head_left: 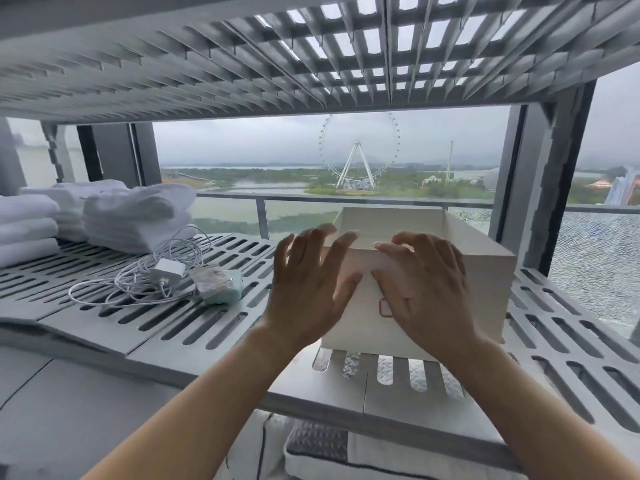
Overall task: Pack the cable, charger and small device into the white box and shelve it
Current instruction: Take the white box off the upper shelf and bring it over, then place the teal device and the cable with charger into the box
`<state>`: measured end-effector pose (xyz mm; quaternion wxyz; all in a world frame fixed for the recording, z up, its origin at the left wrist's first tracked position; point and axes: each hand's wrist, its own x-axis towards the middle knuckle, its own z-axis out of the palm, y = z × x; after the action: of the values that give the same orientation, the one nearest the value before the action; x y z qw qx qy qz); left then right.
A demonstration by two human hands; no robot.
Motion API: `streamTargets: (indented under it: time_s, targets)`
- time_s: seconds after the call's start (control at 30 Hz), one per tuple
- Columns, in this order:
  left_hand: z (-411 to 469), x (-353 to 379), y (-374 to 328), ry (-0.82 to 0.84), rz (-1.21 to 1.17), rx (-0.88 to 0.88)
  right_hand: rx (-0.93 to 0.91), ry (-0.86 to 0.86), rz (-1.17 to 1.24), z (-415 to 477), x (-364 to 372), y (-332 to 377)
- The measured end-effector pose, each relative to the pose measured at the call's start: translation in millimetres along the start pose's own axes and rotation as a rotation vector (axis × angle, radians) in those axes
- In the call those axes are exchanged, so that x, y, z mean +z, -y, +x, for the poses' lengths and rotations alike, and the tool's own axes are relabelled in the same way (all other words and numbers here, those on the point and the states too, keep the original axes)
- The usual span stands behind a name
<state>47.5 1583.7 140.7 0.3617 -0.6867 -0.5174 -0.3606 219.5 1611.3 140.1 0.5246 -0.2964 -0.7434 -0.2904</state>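
Note:
An open white box (485,271) with a small red mark on its front stands on the grey slotted shelf (214,323). Both my hands are raised in front of its near wall with fingers spread. My left hand (308,289) hovers at the box's left front corner, and my right hand (426,289) is over the front face; whether either touches the box I cannot tell. Left of the box lie a coiled white cable (114,289), a white charger (168,271) on top of it, and a small mint-green device (221,287) in clear wrapping.
Stacks of folded white towels (131,216) fill the shelf's back left. Another slotted shelf (242,64) hangs close overhead. A window with a balcony rail lies behind. Bedding (346,455) shows below the shelf edge.

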Motion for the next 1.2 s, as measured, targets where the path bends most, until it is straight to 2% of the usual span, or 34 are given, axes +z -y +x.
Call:
streamTargets:
  time_s: [0.3,0.57,0.83,1.03,1.2]
  targets:
    - [-16.8,-28.3,58.5,0.116,0.030,-0.140,-0.010,0.122,0.186,36.0,42.2,67.0]
    - [-39.0,-31.9,137.5,0.167,0.038,-0.205,-0.066,0.258,0.154,64.5,98.0,122.1]
    - [-53.7,-16.9,222.5,0.286,0.040,-0.236,-0.080,0.437,0.151,76.4,169.4,152.1]
    - [-53.1,9.6,264.0,0.379,0.001,-0.230,0.016,0.587,0.197,69.6,218.4,166.6]
    - [-48.5,38.3,264.8,0.470,-0.113,-0.225,0.130,0.687,0.291,46.7,232.0,166.4]
